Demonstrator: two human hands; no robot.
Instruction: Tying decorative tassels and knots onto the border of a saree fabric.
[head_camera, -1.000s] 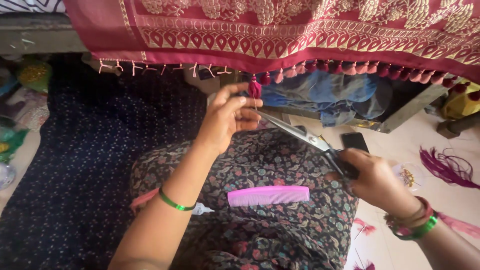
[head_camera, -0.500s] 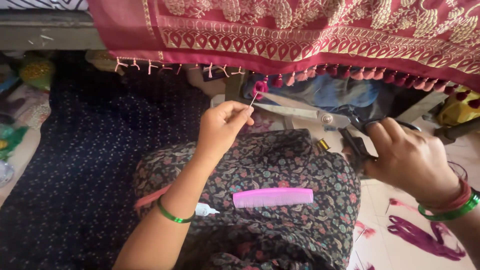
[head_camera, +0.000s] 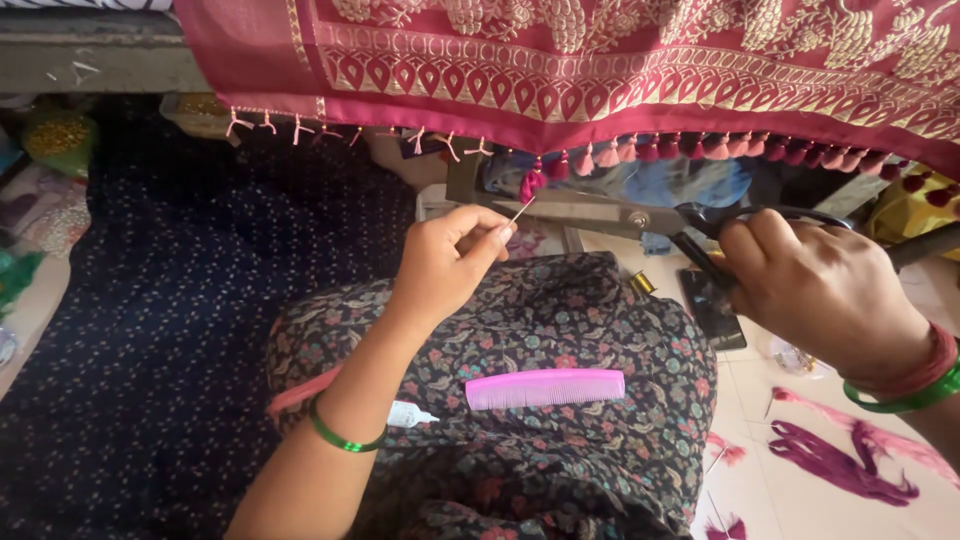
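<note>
While the left hand (head_camera: 445, 262) pinches a thin needle (head_camera: 519, 211) up toward the magenta tassel (head_camera: 532, 184) on the maroon sari border (head_camera: 600, 95), the right hand (head_camera: 820, 290), fingers curled through the handles, levels scissors (head_camera: 640, 218) below it; pink comb (head_camera: 545, 388) rests on the lap.

A pale tiled floor (head_camera: 800, 500) shows at the lower right of the frame, in soft daylight. A dark dotted cloth (head_camera: 150, 330) covers the left side. A grey ledge (head_camera: 90, 60) runs along the upper left.
</note>
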